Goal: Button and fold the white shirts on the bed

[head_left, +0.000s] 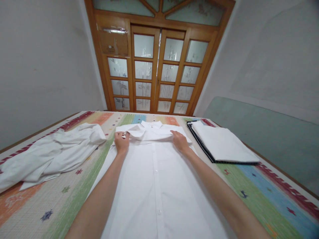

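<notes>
A white button-up shirt [139, 186] lies front side up in the middle of the bed, its collar at the far end and its button placket running toward me. Across its chest a band of white cloth, perhaps a sleeve, is lifted in a loose fold. My left hand [121, 141] pinches the left end of this fold between thumb and fingers. At the right end my right hand [179, 141] grips the cloth, thumb and fingertips together. Both forearms reach over the shirt, one along each side.
A crumpled white garment [57, 149] lies at the left. Folded white cloth [221, 141] rests on a dark folded piece [203, 146] at the right. Beneath is a striped, patterned bed cover [74, 196]. A pale green headboard-like panel [269, 129] stands at right; wooden glazed doors [157, 69] are beyond.
</notes>
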{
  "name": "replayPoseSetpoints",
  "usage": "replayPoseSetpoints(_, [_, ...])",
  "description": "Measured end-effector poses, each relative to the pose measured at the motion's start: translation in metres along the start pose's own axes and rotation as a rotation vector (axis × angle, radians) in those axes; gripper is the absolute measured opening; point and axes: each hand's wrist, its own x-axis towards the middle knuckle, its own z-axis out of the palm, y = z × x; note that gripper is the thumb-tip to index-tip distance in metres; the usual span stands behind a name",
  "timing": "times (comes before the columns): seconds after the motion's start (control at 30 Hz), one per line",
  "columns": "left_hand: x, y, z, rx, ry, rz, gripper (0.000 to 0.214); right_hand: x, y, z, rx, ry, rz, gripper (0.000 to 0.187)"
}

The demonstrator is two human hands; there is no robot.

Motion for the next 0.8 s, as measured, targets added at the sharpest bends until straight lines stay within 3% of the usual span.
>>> replayPoseSetpoints(0.13, [0.005,-0.001,-0.003,-0.026,0.054,-0.186,0.022,-0.004,0.011,0.003,-0.086,0.005,-0.075,0.052])
replayPoseSetpoints(0.23, [0.01,-0.006,-0.005,-0.051,0.104,-0.321,0.023,-0.007,0.018,0.007,-0.075,0.028,-0.04,0.05])
replayPoseSetpoints(0.37, [0.013,-0.014,-0.005,-0.091,0.155,-0.395,0.009,-0.009,0.028,0.01,0.008,0.093,-0.001,0.044])
replayPoseSetpoints(0.47, [0.013,-0.018,-0.003,-0.147,0.165,-0.414,0.022,-0.012,0.036,0.013,0.08,0.095,-0.055,0.038])
replayPoseSetpoints(0.53, [0.013,-0.019,-0.001,-0.201,0.142,-0.403,0.032,-0.014,0.042,0.016,0.115,0.078,-0.11,0.037])
replayPoseSetpoints(0.63, [0.014,-0.018,0.0,-0.301,0.064,-0.38,0.027,-0.019,0.05,0.023,0.139,0.012,-0.18,0.04])
replayPoseSetpoints(0.8, [0.015,-0.012,0.0,-0.473,-0.121,-0.391,0.026,-0.023,0.057,0.034,0.188,-0.154,-0.151,0.052])
